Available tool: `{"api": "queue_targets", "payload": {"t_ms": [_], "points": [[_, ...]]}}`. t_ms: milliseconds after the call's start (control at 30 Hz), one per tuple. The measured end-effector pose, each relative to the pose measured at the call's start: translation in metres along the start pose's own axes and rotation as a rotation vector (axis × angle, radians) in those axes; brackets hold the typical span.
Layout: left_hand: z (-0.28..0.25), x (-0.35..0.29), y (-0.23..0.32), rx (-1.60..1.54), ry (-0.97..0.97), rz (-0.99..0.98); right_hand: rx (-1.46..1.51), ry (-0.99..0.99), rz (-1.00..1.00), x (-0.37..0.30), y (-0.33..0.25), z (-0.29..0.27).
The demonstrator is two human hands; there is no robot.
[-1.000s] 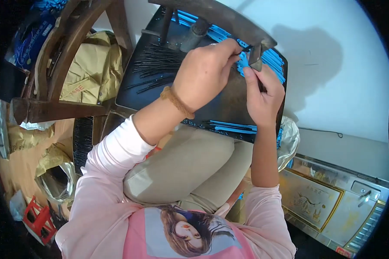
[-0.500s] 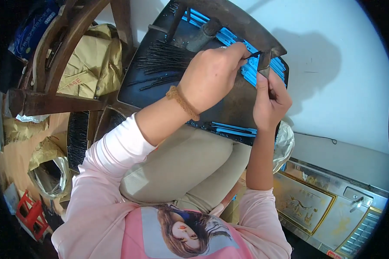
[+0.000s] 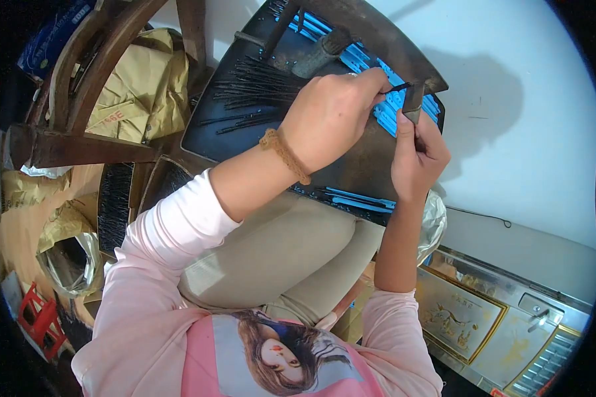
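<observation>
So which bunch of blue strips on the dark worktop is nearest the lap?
The small bunch along the near edge; the other blue strips spread wider, toward the far edge of the worktop.

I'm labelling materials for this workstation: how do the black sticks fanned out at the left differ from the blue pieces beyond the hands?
The black sticks are thin and rod-like; the blue pieces are wider and strip-like. The sticks are dark, the blue pieces bright. Both lie in loose piles on the same dark board.

Fisheye view from head height, close, downward over lap [image 3: 278, 241] and dark worktop [image 3: 357, 169]
</observation>
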State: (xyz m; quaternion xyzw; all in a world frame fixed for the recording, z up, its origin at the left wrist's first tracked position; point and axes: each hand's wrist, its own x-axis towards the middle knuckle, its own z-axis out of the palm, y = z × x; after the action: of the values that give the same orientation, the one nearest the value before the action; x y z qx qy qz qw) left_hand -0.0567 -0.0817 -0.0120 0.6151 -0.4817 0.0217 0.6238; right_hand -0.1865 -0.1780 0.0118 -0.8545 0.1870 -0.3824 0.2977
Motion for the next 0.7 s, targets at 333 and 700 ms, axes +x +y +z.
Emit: {"api": "queue_targets", "payload": {"t_ms": [333,700], "points": [[0.004,-0.001,0.0,0.005,-0.005,-0.007,-0.035,-0.023,-0.041,0.004,0.005,-0.012],[0.007,-0.001,-0.003,0.019,0.042,0.032,-0.085,-0.059,-0.004,0.006,0.004,-0.016]]}}
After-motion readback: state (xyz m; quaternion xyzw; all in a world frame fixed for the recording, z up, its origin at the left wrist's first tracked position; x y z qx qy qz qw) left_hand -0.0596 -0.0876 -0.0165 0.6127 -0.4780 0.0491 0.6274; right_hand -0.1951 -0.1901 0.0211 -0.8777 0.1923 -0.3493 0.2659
